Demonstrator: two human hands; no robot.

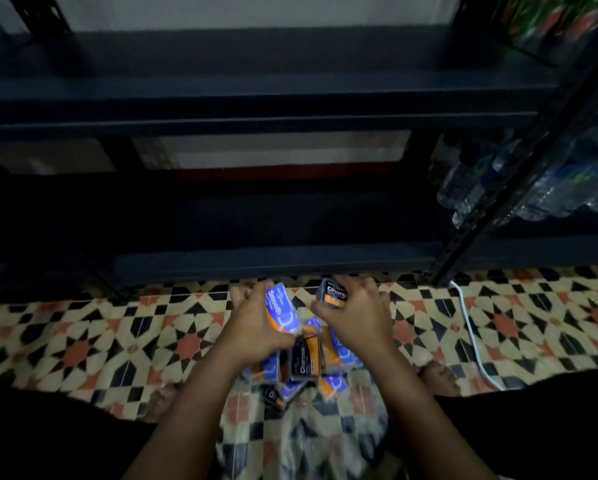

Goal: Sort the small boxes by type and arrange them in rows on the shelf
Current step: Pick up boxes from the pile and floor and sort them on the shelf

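Two forearms reach over a pile of boxes (304,362) on the patterned floor (82,348). Left hand (256,323) grips a blue box (282,308) reading "Smooth"; right hand (354,311) grips a black box (334,293) reading "Charc…", below the dark shelf (256,265)

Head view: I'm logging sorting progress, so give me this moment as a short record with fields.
left hand: left hand grips a blue box marked Smooth
right hand: right hand grips a black box with orange on it
pile: mixed blue and black boxes heaped on the tiled floor under the hands
shelf: dark shelf ahead; no small boxes visible on it
beside: water bottles on the right
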